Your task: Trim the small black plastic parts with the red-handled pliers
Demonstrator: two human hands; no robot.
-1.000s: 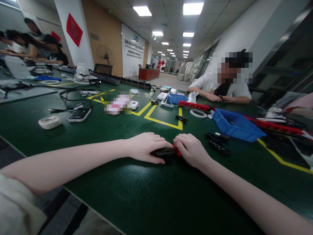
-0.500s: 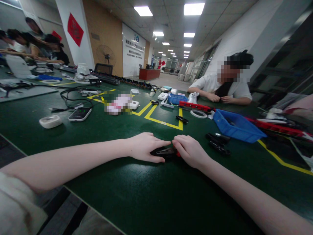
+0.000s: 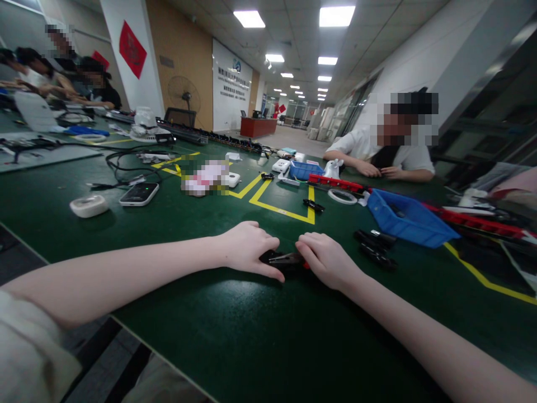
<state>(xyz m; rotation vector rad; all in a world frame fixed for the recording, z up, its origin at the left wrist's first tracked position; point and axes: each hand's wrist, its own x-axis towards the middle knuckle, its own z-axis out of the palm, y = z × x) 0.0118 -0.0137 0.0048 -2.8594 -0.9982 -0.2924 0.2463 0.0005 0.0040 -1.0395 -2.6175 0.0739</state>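
Note:
My right hand (image 3: 327, 258) is closed around the red handle of pliers (image 3: 286, 259), whose metal jaws point left over the green table (image 3: 251, 336). On the left, my left hand (image 3: 254, 250) is closed on a black part (image 3: 265, 257) beside the jaw tips, its thumb stretched out below. Most of that part is hidden by the fingers. Right of my right hand lie several black parts (image 3: 375, 249). Another black piece (image 3: 313, 205) rests near the yellow tape corner.
A blue bin (image 3: 409, 218) and a red rail (image 3: 335, 183) stand at the right. At the left are a white case (image 3: 89, 206), a white device (image 3: 140, 194) and black cables (image 3: 121, 162). A person (image 3: 394, 140) sits across the table.
My left index finger has drawn back from my right fingertips and curled in, opening a gap between the hands. The pliers remain in my right hand.

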